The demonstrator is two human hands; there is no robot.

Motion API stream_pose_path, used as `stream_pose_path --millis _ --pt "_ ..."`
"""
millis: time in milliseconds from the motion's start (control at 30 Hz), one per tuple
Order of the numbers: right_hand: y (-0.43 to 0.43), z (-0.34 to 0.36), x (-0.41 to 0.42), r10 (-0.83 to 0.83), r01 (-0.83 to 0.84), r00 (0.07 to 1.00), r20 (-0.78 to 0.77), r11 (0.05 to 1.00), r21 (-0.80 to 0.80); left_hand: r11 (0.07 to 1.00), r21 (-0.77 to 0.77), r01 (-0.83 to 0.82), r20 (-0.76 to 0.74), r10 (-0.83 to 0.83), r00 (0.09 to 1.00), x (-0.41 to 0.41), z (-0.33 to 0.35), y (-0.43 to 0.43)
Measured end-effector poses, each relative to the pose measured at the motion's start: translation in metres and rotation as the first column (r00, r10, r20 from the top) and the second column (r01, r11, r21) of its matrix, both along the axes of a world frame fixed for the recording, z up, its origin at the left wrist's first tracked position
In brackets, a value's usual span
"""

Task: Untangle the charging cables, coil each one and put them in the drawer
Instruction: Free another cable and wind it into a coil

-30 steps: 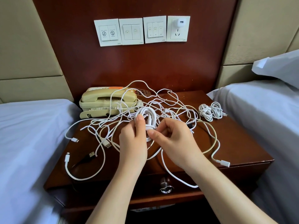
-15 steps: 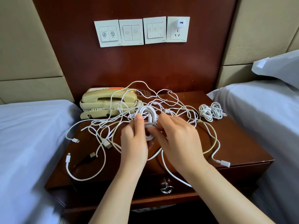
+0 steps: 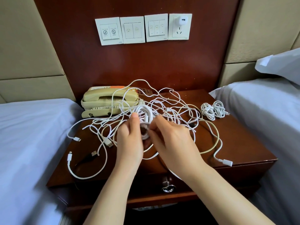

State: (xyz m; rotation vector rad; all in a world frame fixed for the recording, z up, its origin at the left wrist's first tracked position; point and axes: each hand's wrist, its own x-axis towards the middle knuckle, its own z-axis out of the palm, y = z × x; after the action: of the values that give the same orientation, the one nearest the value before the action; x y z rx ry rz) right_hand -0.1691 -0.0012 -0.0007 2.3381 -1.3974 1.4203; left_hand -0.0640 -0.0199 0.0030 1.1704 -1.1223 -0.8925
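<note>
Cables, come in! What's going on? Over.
Left grip holds the coil, right grip pinches it. Two finished bundles at right. Loose tangle draped over phone; drawer shut.

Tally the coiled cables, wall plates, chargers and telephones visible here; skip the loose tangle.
Finished coils on the nightstand: 2
Coil gripped by left hand and right hand: 1
Wall plates: 4
Plug-in charger: 1
Telephone: 1
Total: 9

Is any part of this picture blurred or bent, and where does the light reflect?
Head view: the right hand is slightly smeared at its fingers, beside the coiled cable; the wide lens tilts the beige wall pads outward; a faint sheen lies on the dark wood panel.
</note>
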Motion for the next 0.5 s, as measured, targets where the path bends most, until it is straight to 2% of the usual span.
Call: stream_pose_path --millis 67,200,333,500 --pt "-0.001 -0.001 -0.002 -0.002 0.002 1.0 -0.018 1.0 0.003 1.0 -0.007 0.006 0.051 -0.006 0.999 0.001 -0.003 0.0" --pt "-0.005 -0.002 -0.007 -0.035 0.035 0.999 -0.003 0.999 -0.008 1.0 -0.008 0.02 0.056 -0.019 0.998 -0.006 0.0 0.004" --pt "-0.007 -0.002 -0.006 -0.098 0.098 0.995 0.012 0.991 -0.089 0.999 -0.047 -0.003 0.056 0.005 0.998 -0.013 0.001 0.004" --pt "-0.008 -0.003 -0.008 -0.096 0.102 0.993 0.062 0.989 -0.108 0.999 -0.051 -0.008 0.068 0.012 0.998 -0.017 -0.002 0.006"
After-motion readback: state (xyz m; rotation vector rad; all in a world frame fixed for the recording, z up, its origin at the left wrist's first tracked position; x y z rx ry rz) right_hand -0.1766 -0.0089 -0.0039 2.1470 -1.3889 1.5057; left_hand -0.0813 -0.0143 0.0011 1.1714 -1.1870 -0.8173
